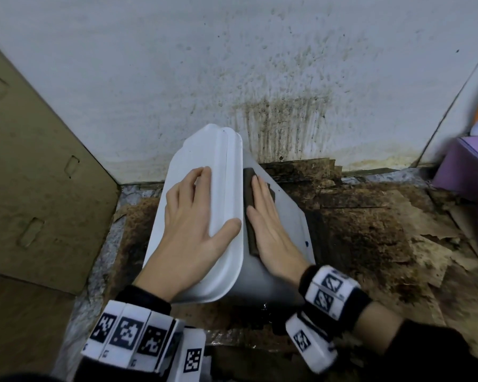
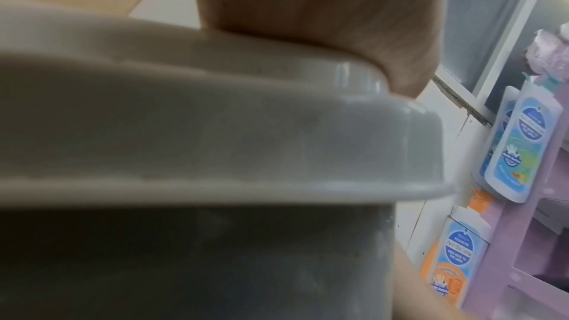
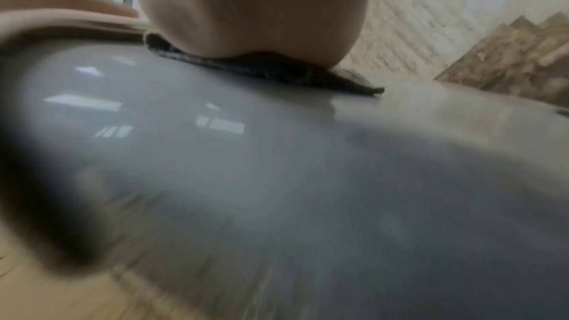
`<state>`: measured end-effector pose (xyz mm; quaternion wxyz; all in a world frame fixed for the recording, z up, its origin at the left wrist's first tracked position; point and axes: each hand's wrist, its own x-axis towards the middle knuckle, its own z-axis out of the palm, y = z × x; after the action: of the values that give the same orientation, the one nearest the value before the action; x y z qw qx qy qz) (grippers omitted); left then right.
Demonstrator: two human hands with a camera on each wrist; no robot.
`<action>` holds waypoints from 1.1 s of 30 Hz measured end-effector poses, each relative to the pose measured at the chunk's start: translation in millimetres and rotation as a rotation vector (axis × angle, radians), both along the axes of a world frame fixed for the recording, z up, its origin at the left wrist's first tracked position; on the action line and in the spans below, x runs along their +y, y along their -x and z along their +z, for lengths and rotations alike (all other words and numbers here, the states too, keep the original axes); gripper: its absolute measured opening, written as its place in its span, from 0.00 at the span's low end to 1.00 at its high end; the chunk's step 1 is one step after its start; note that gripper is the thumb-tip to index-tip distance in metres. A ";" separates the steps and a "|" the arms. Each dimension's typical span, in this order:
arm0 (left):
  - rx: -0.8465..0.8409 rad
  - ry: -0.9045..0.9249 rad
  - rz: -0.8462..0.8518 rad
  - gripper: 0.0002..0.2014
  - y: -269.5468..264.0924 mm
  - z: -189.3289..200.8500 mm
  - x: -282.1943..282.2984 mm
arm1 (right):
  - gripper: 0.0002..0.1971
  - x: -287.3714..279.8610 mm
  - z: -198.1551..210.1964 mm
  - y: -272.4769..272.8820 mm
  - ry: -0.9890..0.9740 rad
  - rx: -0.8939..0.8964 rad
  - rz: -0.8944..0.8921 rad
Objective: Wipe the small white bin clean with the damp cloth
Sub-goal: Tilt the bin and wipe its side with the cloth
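1. Wall [image 1: 177,64]: white, stained with dark splatter beyond both hands.
2. Floor [image 1: 370,230]: dirty torn cardboard, under and right of the right hand.
3. Cardboard panel [image 1: 33,161]: leaning left of the left hand.
4. Bin [image 1: 284,224]: white, tipped over on the floor with its lid end to the left; both hands rest on it.
5. Lid [image 1: 224,172]: under the left hand.
6. Left hand [image 1: 193,216]: grip wide, fingers flat on the lid, thumb over its right edge.
7. Right hand [image 1: 271,227]: grip flat, fingers straight, pressing the cloth onto the bin's side.
8. Cloth [image 1: 250,188]: dark, folded, beneath the right palm, just beside the lid rim.
9. Soap bottles [image 2: 517,145]: on a purple shelf, right of the left hand.
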<state>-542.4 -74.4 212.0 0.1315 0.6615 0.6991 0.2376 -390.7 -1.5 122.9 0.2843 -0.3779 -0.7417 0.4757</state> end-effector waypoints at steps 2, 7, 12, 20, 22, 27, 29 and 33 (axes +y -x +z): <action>-0.013 0.003 0.004 0.47 -0.4 -0.1 -0.4 | 0.29 23.8 6.5 6.6 0.003 -0.015 0.009; -0.041 0.007 0.023 0.46 2.6 -0.9 -1.0 | 0.28 71.3 15.5 15.0 -0.019 -0.132 0.090; -0.052 0.010 0.018 0.45 0.1 0.3 -2.1 | 0.30 70.0 -0.3 6.1 -0.038 -0.121 0.085; -0.067 0.005 0.019 0.45 5.4 -1.5 -3.6 | 0.29 60.2 -69.9 -37.2 0.034 -0.209 0.041; -0.068 0.000 0.016 0.45 3.9 -1.5 -2.9 | 0.29 59.1 -85.1 -50.6 0.113 -0.219 0.011; -0.081 -0.004 0.015 0.45 0.8 -1.2 -2.2 | 0.29 59.3 -109.7 -72.7 0.252 -0.226 -0.059; -0.082 -0.005 0.017 0.45 2.0 -1.3 -2.8 | 0.29 59.0 -109.9 -71.9 0.274 -0.213 -0.078; -0.065 0.006 0.011 0.45 1.6 -0.6 -2.5 | 0.29 56.6 -103.3 -61.1 0.316 -0.166 -0.172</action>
<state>-544.0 -76.9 211.4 0.1547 0.6492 0.6988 0.2576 -329.6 55.2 19.6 0.1990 -0.5176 -0.6437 0.5275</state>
